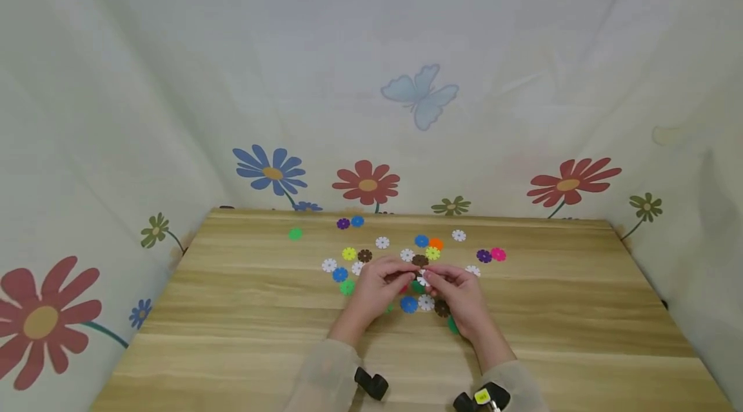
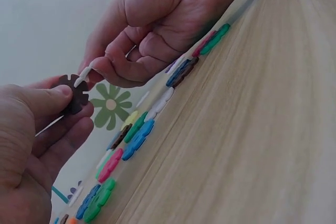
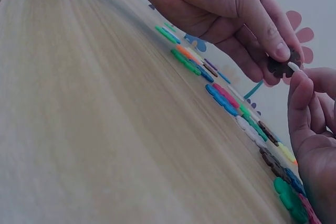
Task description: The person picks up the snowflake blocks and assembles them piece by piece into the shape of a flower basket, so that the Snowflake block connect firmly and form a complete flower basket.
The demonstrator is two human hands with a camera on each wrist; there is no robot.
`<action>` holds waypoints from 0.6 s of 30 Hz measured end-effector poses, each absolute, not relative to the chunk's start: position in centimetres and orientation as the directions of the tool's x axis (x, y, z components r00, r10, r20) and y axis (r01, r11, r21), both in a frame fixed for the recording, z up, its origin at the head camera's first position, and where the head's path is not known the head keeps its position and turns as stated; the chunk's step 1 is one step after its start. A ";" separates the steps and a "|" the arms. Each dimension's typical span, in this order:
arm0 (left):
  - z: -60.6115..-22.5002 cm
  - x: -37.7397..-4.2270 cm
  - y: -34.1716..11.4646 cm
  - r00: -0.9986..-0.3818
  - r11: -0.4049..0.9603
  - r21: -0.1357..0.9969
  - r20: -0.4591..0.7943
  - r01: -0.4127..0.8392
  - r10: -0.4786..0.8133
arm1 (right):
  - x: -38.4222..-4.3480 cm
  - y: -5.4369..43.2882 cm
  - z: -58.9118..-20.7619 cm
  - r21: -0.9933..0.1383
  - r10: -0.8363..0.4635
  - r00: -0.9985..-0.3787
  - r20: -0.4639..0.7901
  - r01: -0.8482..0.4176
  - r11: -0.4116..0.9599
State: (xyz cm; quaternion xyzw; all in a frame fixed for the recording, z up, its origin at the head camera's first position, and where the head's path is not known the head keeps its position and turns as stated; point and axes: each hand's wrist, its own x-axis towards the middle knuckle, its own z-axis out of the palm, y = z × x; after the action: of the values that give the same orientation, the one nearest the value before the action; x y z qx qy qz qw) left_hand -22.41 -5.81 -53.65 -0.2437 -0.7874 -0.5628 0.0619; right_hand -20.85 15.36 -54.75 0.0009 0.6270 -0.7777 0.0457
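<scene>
In the head view both hands meet over the scattered discs on the wooden table. The left hand (image 1: 377, 288) pinches a brown notched flower disc (image 2: 77, 97) between thumb and fingers. A white notched disc (image 3: 294, 66), seen edge-on, is pinched by the right hand (image 1: 461, 294). Its edge meets the brown disc at the notches, the two standing crosswise. Most of the white disc is hidden by the right fingers in the wrist views. Both discs are held above the table. Below the hands lie a blue disc (image 1: 409, 304) and another brown disc (image 1: 442, 307).
Several more flower discs in many colours lie flat on the wooden table (image 1: 232, 309), among them a light green one (image 1: 295, 234) at far left and a pink one (image 1: 498, 255) at right. A flower-printed cloth (image 1: 493, 128) hangs behind the table.
</scene>
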 end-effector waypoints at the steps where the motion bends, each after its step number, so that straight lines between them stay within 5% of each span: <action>1: -53.7 -22.4 -5.8 -0.878 0.239 0.864 0.363 0.442 0.314 | -20.9 15.4 -54.8 -0.975 -0.071 -0.996 -0.057 0.070 -0.209; 18: -54.2 -22.6 -6.7 -0.915 0.168 0.918 0.310 0.358 0.259 | -20.8 15.6 -55.2 -0.978 -0.083 -0.996 -0.023 0.039 -0.204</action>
State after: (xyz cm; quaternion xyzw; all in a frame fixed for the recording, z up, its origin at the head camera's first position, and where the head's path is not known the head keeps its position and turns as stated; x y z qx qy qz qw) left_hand -22.57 -6.74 -54.20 -0.2022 -0.7630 -0.6126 0.0406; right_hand -20.83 15.61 -55.18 -0.0174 0.6296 -0.7757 0.0394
